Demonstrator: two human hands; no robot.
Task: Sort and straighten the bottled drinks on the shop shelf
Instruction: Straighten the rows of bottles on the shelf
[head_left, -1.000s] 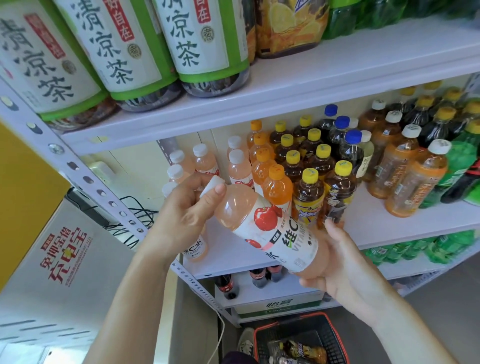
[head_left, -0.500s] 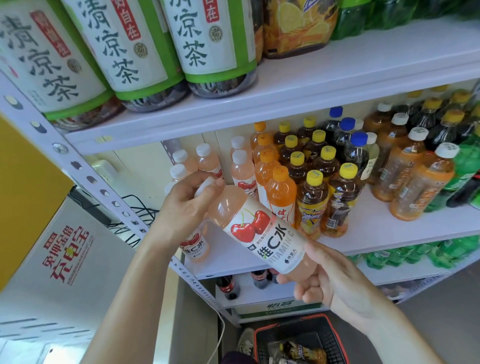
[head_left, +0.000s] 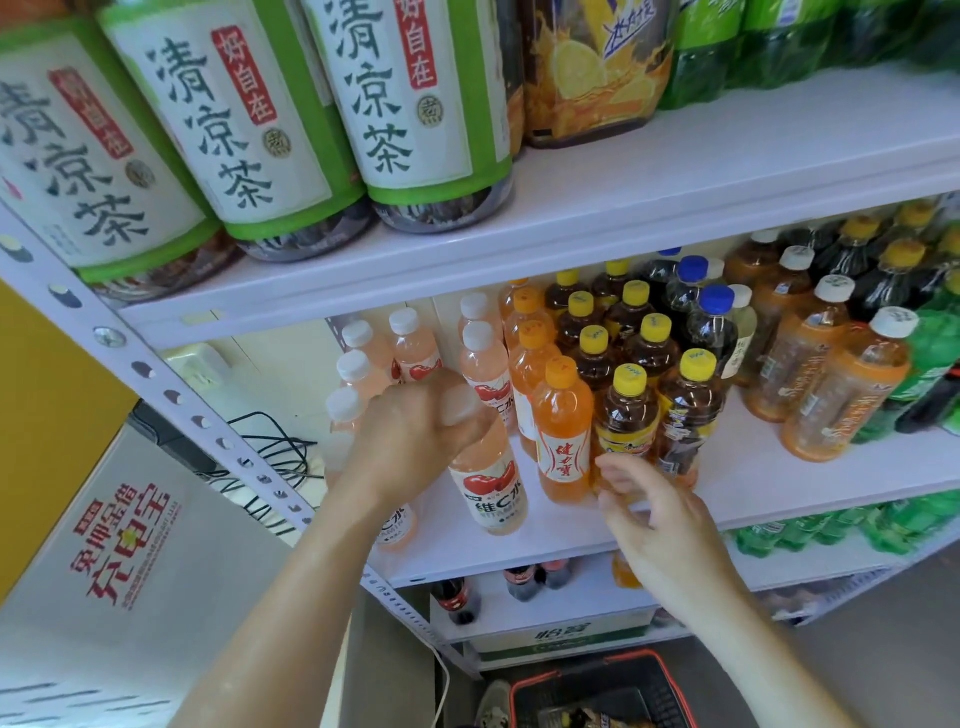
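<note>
A pink vitamin-C bottle (head_left: 491, 488) with a cherry label stands upright near the front of the white middle shelf (head_left: 779, 483). My left hand (head_left: 415, 431) grips its cap and neck from above. My right hand (head_left: 649, 514) hovers just right of it, fingers apart, holding nothing, in front of an orange bottle (head_left: 563, 441) and a yellow-capped tea bottle (head_left: 623, 426). More pink bottles (head_left: 483, 358) stand in rows behind my left hand.
Large green-labelled tea bottles (head_left: 244, 119) fill the top shelf. Orange white-capped bottles (head_left: 841, 395) and green bottles (head_left: 930, 374) stand at the right. A red shopping basket (head_left: 597, 691) sits on the floor below. Cables (head_left: 270, 457) hang left of the shelf post.
The pink bottle went from tilted in both hands to upright on the shelf. My right hand let go of its base and drew back; my left hand stays on the cap.
</note>
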